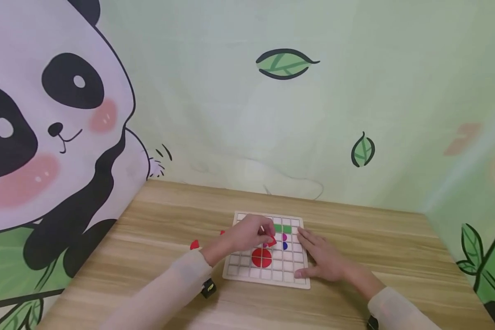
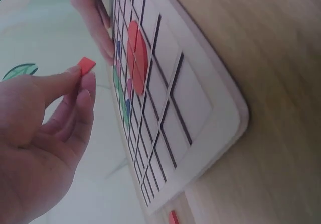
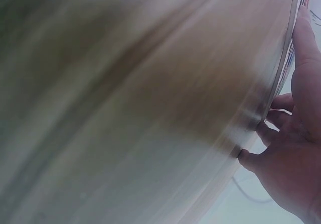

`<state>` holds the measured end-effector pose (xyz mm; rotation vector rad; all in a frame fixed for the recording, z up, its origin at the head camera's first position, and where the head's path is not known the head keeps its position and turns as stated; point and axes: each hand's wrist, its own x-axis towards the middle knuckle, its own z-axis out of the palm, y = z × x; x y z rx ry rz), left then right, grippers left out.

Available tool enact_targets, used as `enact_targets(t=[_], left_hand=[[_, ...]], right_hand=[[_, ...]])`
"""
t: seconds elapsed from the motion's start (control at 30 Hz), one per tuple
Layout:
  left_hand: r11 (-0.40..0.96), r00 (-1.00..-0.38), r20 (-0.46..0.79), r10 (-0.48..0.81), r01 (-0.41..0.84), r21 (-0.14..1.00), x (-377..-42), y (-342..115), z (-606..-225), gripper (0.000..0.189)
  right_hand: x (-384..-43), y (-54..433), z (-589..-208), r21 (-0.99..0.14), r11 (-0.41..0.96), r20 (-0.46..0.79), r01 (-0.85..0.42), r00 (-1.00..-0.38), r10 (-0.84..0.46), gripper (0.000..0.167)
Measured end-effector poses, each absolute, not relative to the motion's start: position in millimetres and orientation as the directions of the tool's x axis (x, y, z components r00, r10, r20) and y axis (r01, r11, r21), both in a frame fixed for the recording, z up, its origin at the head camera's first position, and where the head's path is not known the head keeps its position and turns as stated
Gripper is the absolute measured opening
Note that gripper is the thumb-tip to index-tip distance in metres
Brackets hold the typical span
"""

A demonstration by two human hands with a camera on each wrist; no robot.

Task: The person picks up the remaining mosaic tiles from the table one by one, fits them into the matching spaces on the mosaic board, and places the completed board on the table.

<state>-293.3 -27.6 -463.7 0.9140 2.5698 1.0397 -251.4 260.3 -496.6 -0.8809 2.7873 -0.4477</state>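
Sitting in the gridded board (image 1: 288, 266) is a red circle (image 1: 258, 259).

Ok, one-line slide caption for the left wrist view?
Left hand pinching a small red piece above a white gridded board bearing a red circle.

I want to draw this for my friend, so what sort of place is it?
Probably a children's play or learning corner: a black-and-white cartoon panda and green cartoon leaves decorate the pale-green walls, and a white gridded board lies on a brown wooden table.
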Motion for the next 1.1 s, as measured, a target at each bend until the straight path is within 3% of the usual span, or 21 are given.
enact_targets(t=[0.47, 1.1], left_hand=[[0.624, -0.771, 0.012, 0.637, 0.524, 0.58, -289.0, -2.1, -470.6, 0.006], [0.636, -0.76, -0.019, 0.65, 0.53, 0.561, -285.4, 4.2, -482.6, 0.007]], right_hand=[[-253.1, 263.5, -493.6, -0.331, 0.77, -0.06, -0.545, -0.803, -0.594, 0.115], [-254.3, 263.4, -497.7, -0.337, 0.768, -0.078, -0.544, -0.797, -0.599, 0.116]])
